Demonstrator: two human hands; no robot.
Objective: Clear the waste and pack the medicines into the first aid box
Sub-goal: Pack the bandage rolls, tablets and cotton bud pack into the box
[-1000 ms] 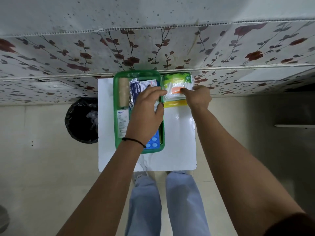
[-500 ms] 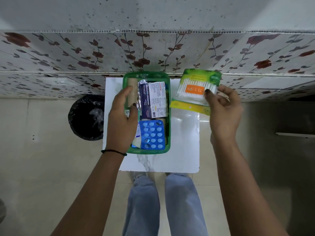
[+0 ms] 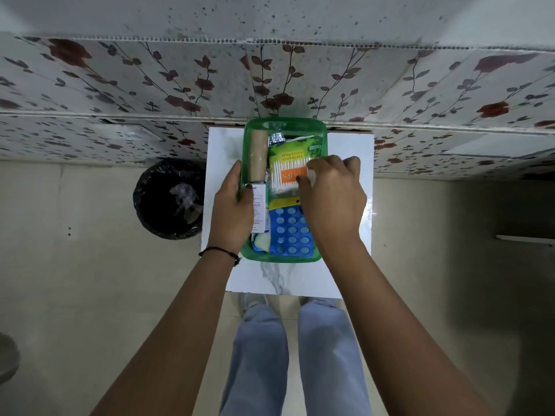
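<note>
Floral-patterned wall panels [image 3: 180, 85] are running behind a small white marble-look table [image 3: 348, 151], w/ beige floor tiles around it and a black-lined waste bin [image 3: 168, 199] sitting just beside the table's left edge, some clear wrapper scraps lying inside. On the table a green first aid box [image 3: 285, 124] is standing open, lid nowhere to be told apart. The left hand [image 3: 232, 211] is gripping the box's left wall, thumb hooking over the rim, fingers wrapping the outside; a black band is circling that wrist. The right hand [image 3: 333, 199] is pressing down on a cotton swab pack [image 3: 286, 172], green & orange label, fingertips pinching its right edge while the pack is lying inside the box on top of other items. Along the box's left side a tan bandage roll [image 3: 257, 157] is lying lengthwise, w/ a white medicine carton [image 3: 260, 211] just below it, partly under the left hand. A blue blister strip of tablets [image 3: 289, 232] is filling the near right part of the box, touching the swab pack's yellow lower edge. A crinkled foil strip end [image 3: 276, 139] is poking out at the far side, next to the roll. Legs in light blue jeans are showing below the table.
</note>
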